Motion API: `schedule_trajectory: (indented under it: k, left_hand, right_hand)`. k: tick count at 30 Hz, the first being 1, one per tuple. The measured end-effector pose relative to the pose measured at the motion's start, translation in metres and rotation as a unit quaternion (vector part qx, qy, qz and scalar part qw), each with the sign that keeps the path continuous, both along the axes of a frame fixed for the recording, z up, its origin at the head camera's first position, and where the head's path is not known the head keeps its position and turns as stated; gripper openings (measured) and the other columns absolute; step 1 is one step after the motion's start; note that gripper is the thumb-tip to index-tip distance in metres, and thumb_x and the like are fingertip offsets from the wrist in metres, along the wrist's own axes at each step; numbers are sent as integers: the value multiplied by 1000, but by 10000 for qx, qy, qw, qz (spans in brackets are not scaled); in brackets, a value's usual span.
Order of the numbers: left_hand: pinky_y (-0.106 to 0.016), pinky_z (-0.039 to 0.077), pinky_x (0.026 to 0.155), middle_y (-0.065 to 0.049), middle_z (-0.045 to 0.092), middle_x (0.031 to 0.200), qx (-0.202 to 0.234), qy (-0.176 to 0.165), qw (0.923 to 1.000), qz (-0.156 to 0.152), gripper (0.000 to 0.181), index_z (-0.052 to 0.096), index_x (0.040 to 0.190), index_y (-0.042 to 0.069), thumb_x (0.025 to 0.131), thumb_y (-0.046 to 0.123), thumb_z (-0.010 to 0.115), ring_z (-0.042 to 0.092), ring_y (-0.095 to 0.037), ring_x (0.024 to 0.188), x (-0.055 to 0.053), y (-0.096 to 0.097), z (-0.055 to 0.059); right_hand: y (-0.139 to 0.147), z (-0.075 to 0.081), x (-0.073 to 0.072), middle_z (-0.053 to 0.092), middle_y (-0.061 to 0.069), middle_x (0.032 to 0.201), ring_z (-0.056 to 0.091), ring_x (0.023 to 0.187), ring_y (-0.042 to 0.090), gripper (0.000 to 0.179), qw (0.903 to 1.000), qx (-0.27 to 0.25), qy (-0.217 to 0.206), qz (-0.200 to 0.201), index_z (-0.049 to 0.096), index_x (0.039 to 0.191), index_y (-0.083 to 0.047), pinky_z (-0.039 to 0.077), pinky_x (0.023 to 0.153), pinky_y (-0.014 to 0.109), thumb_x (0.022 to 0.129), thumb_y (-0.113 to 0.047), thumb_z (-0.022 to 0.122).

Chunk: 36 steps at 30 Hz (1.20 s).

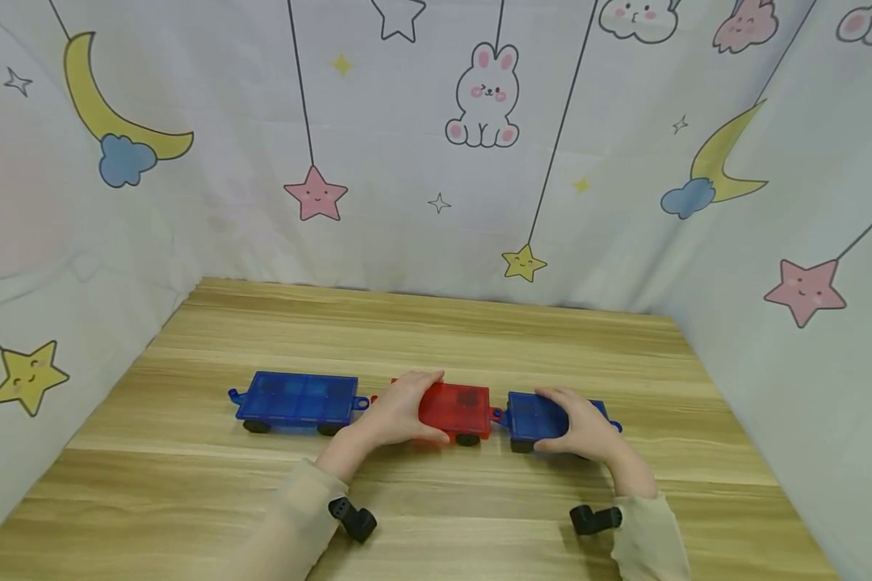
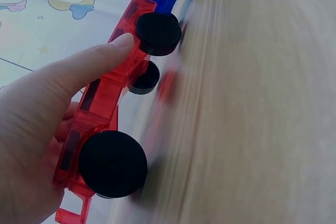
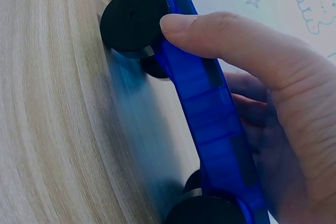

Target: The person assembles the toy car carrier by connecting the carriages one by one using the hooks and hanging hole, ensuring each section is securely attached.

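Observation:
Three translucent toy train cars with black wheels stand in a row on the wooden table. My left hand (image 1: 396, 413) grips the red toy car (image 1: 465, 410) in the middle, thumb on its near side and fingers over the far side. With my right hand (image 1: 584, 428) I hold the right blue toy car (image 1: 534, 413) the same way; its thumb (image 3: 210, 35) lies beside a wheel in the right wrist view. The red car's right-end coupling overlaps the blue car's hook between them. Left of my left hand stands another blue car (image 1: 301, 397), its ring close to the red car's left end.
The wood-grain tabletop (image 1: 436, 331) runs back to a white curtain (image 1: 407, 121) printed with stars, moons and a rabbit, which encloses the back and both sides. A small black camera (image 1: 354, 519) sits at the left wrist, another (image 1: 594, 520) at the right.

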<state>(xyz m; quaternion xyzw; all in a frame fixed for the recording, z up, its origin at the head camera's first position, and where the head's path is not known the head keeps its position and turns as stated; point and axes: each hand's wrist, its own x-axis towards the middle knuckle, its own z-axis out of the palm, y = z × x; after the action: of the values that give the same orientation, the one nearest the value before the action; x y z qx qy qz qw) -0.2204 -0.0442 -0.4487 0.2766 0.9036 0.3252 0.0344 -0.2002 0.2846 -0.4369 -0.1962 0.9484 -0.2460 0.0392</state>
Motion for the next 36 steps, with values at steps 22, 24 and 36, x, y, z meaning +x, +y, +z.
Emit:
schedule_trajectory:
  k: [22, 24, 36]
  left_hand:
    - [-49, 44, 105, -13, 51, 145, -262, -13, 9997, -35, 98, 42, 148, 3, 71, 45, 86, 47, -32, 130, 1, 0, 3]
    - [-49, 43, 106, -13, 51, 145, -342, 44, 9994, -40, 98, 42, 148, 3, 71, 46, 85, 47, -32, 130, 1, 0, 3]
    - [-50, 38, 111, -13, 50, 146, -507, 121, 9986, -51, 101, 41, 148, 5, 68, 46, 87, 45, -33, 134, 3, -3, 7]
  right_hand:
    - [0, -2, 0, 48, 25, 142, 44, 130, 49, 90, 9999, 35, 103, 42, 46, 143, -1, 40, 100, 64, 72, -39, 85]
    - [-1, -2, 0, 47, 26, 142, 44, 130, 49, 90, 9999, 27, 107, 53, 46, 143, -1, 40, 100, 65, 71, -39, 85]
    - [-2, 0, -1, 47, 29, 142, 43, 130, 50, 93, 9999, 75, 107, 102, 45, 143, 1, 40, 99, 65, 70, -40, 85]
